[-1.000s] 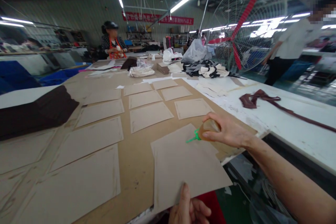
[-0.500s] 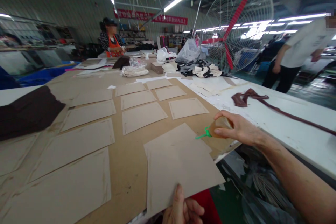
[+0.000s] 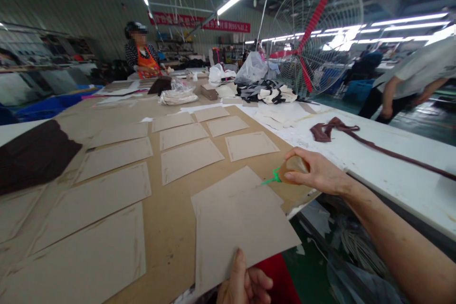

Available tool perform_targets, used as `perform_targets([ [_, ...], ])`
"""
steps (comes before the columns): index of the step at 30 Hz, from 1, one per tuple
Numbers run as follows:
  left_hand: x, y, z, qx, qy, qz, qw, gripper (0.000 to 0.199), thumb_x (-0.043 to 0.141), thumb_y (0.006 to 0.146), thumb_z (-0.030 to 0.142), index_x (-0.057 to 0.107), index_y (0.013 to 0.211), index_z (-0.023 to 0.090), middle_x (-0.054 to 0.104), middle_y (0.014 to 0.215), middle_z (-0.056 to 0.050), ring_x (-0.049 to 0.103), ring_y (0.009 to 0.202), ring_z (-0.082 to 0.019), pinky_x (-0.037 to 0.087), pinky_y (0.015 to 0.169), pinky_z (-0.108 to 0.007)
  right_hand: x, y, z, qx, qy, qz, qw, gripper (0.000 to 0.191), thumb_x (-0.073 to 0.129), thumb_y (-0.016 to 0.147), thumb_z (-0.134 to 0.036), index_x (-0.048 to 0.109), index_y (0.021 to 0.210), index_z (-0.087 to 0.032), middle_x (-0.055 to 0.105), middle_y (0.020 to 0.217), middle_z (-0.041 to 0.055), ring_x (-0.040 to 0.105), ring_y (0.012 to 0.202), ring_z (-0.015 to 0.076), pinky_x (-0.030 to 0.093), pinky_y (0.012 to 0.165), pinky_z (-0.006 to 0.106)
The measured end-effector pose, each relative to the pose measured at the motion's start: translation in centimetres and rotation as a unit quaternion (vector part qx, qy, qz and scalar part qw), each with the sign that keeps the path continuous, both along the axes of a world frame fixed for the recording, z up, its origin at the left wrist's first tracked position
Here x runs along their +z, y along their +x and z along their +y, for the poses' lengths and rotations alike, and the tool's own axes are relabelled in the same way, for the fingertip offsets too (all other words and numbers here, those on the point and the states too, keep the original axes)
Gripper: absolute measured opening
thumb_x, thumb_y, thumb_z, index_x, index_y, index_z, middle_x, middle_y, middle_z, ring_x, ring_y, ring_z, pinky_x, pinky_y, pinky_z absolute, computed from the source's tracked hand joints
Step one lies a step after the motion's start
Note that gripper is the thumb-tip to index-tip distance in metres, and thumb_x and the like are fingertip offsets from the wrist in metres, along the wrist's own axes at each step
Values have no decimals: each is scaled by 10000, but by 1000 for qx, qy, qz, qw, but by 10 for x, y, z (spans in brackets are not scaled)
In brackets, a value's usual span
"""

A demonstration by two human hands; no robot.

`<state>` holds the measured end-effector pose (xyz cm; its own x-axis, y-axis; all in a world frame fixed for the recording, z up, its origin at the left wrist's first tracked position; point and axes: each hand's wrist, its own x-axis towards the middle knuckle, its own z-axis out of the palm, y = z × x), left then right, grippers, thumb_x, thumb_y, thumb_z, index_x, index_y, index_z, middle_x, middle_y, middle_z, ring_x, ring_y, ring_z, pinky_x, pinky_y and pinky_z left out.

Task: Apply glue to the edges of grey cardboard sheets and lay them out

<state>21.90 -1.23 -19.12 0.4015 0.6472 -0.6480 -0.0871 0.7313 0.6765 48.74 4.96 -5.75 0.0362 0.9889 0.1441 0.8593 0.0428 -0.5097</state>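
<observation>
My right hand (image 3: 315, 171) is closed around a squeeze bottle of amber liquid (image 3: 295, 166), tipped on its side. Its green nozzle (image 3: 272, 178) points left, with the tip over the upper right part of a grey-beige panel (image 3: 242, 228). At the panel's near edge, my left hand (image 3: 244, 280) grips it, thumb on top and fingers underneath. Beneath that panel, corners of another one stick out. Left of it lie rows of similar panels (image 3: 192, 156), several with brownish streaks along their edges.
A dark brown cloth (image 3: 39, 154) lies at the left. On the white table (image 3: 374, 161) at right is a brown strip (image 3: 333, 128). Fabric scraps (image 3: 265, 92), plastic bags and a large fan (image 3: 317, 33) stand beyond. A person in an orange apron (image 3: 147, 62) is across the table; another bends at right.
The nozzle tip has shifted slightly left over the panel, and a faint line shows on its surface. The view has turned a little. The person at right has bent lower.
</observation>
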Motion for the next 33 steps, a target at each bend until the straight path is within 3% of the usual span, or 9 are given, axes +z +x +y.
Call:
perform_targets([
  [9, 0, 1, -1, 16, -7, -11, 1000, 756, 486, 661, 822, 682, 580, 96, 650, 553, -103, 535, 469, -101, 341, 485, -171, 9, 19, -33, 63, -94, 89, 990, 393, 668, 801, -494, 506, 1052, -240, 583, 733, -30, 523, 609, 163, 368, 500, 254],
  [16, 3, 2, -2, 40, -6, -22, 999, 732, 526, 649, 805, 678, 571, 93, 651, 565, -92, 535, 463, -92, 346, 479, -167, 3, 9, -22, 36, -11, 15, 999, 372, 678, 792, -440, 536, 1052, -214, 591, 789, -4, 531, 647, 168, 354, 526, 255],
  [23, 12, 5, -6, 82, -2, -33, 996, 626, 580, 712, 703, 663, 573, 98, 662, 596, -84, 527, 490, -98, 358, 494, -181, 15, 16, -67, 130, -75, 26, 988, 355, 657, 830, -475, 541, 1060, -231, 622, 960, 24, 586, 818, 206, 438, 690, 296],
  [29, 19, 6, -7, 100, -2, -32, 994, 536, 591, 765, 607, 651, 601, 100, 660, 597, -74, 524, 492, -98, 362, 504, -188, 1, 20, -80, 52, -29, 59, 997, 393, 690, 804, -456, 542, 1101, -246, 613, 957, 24, 584, 765, 202, 441, 623, 286],
  [33, 21, 7, -7, 104, 2, -27, 994, 518, 593, 771, 585, 646, 588, 103, 654, 581, -74, 518, 485, -100, 360, 495, -191, -3, 25, -93, 92, -73, 110, 987, 373, 706, 798, -420, 550, 1095, -257, 613, 1040, 45, 589, 878, 250, 469, 709, 328],
])
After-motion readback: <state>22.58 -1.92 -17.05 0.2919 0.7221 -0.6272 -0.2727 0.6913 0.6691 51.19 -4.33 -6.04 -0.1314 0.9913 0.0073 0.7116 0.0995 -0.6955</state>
